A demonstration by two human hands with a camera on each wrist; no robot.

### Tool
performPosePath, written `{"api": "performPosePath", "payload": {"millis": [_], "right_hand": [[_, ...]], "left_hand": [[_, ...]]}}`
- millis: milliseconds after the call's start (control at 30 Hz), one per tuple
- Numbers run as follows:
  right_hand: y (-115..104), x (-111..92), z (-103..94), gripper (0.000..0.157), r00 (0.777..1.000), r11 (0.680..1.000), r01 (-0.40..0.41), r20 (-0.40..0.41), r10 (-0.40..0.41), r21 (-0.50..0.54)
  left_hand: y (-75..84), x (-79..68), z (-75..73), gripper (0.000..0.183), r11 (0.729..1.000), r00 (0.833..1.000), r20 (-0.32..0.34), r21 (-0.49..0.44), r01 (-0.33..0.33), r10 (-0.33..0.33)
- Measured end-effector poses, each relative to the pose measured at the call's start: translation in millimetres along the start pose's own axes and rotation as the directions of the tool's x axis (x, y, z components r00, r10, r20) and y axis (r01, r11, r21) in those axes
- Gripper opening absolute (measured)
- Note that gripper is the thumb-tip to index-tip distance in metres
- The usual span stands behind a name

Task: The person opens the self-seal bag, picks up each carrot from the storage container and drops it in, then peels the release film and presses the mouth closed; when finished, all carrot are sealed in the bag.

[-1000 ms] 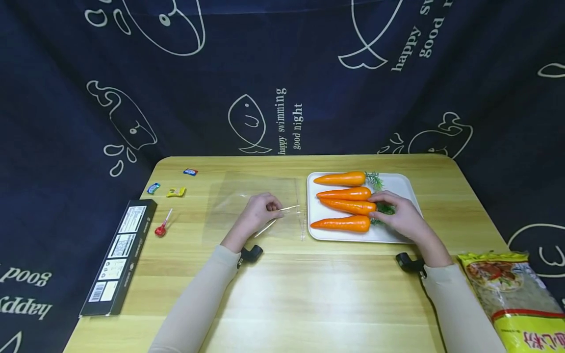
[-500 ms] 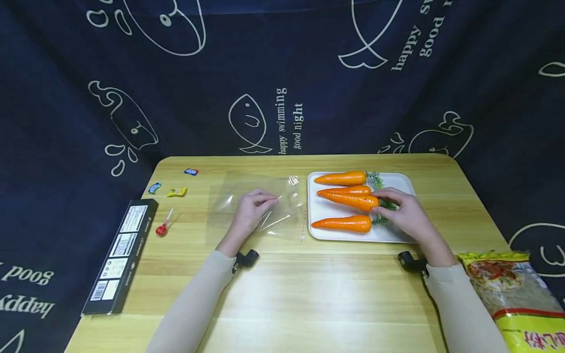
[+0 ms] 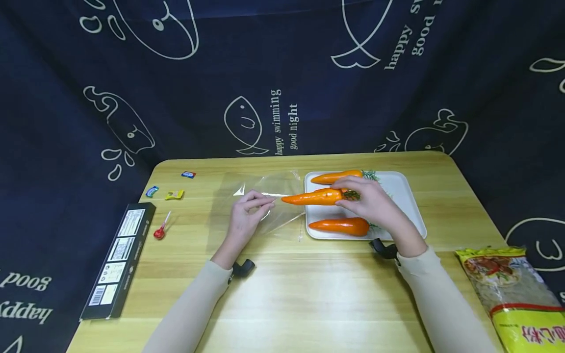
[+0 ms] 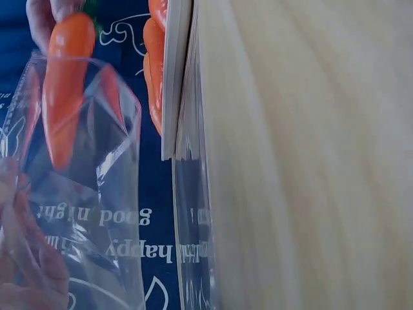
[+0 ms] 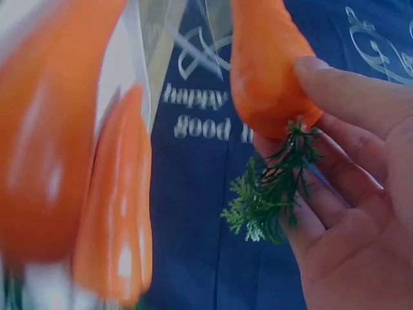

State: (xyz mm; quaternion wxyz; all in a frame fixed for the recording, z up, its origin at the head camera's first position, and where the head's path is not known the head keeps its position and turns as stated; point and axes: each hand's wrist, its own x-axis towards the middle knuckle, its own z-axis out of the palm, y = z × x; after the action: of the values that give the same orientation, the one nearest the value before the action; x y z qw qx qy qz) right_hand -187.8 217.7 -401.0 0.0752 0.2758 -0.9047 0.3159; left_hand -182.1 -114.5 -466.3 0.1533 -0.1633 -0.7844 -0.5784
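Observation:
My left hand [image 3: 247, 215] pinches the edge of a clear plastic bag [image 4: 116, 206], lifting its mouth off the table. With thumb and fingers, my right hand [image 3: 371, 201] grips an orange carrot [image 3: 311, 197] by its thick end, the green leaves [image 5: 277, 184] between thumb and fingers. The carrot lies nearly level, its tip pointing left, close to my left fingertips. In the left wrist view its front half overlaps the bag's mouth. Below it on a white tray [image 3: 410, 211] rests a carrot [image 3: 342, 226]; another carrot [image 3: 335, 177] lies at the tray's back.
A long black box [image 3: 119, 262] lies at the left, beside a red lollipop [image 3: 160, 232]. Behind it are small wrapped candies, including a yellow candy [image 3: 174, 194]. A yellow-ended noodle packet [image 3: 512, 294] lies at the front right.
My right hand has lifted the carrot from the tray and carried it left to the bag. My left hand has drawn back slightly left, raising the bag's edge.

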Motion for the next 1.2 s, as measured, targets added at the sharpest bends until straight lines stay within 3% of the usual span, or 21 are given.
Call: {"api": "performPosePath", "payload": {"millis": [167,367,533,667,833,967,1033,1100,1200], "right_hand": [[-17,30,32.0,0.033,0.992,1.000,0.003,0.127,-0.004,0.002],[-36,57,76.4,0.031,0.967,0.998,0.012,0.254,-0.026,0.055],[-40,68,105.2,0.034,0.946,0.998,0.006,0.322,-0.027,0.066],[-35,68,115.0,0.038,0.934,0.994,-0.049,0.356,0.012,0.096],[-33,57,94.1,0.037,0.949,0.989,-0.070,0.316,0.024,0.134],[-22,30,53.9,0.033,0.982,0.987,-0.057,0.186,0.029,0.148],[-10,8,33.4,0.033,0.991,0.985,-0.086,0.111,0.070,0.151],[5,-16,16.3,0.033,0.990,0.978,-0.142,0.047,0.136,0.150],[24,-48,-0.3,0.037,0.966,0.954,-0.257,0.018,0.257,0.152]], "left_hand": [[2.3,-3.3,3.2,0.015,1.000,1.000,0.008,-0.014,-0.008,0.008],[3.2,-5.5,8.7,0.014,0.999,1.000,0.006,-0.039,-0.025,0.025],[0.9,-7.1,12.0,0.013,0.997,0.999,0.017,-0.061,-0.036,0.037],[0.3,-8.5,12.6,0.014,0.996,0.999,0.029,-0.073,-0.041,0.043],[-0.1,-9.6,14.5,0.014,0.999,0.999,0.030,-0.045,-0.024,0.025],[0.3,-10.2,15.3,0.016,0.998,1.000,0.027,-0.054,0.011,-0.010],[1.1,-10.6,15.3,0.016,0.998,0.999,0.024,-0.064,0.025,-0.023],[1.9,-10.7,15.2,0.014,0.997,0.999,0.019,-0.067,0.037,-0.036],[2.7,-10.5,15.4,0.013,0.996,0.998,0.016,-0.067,0.054,-0.053]]}}
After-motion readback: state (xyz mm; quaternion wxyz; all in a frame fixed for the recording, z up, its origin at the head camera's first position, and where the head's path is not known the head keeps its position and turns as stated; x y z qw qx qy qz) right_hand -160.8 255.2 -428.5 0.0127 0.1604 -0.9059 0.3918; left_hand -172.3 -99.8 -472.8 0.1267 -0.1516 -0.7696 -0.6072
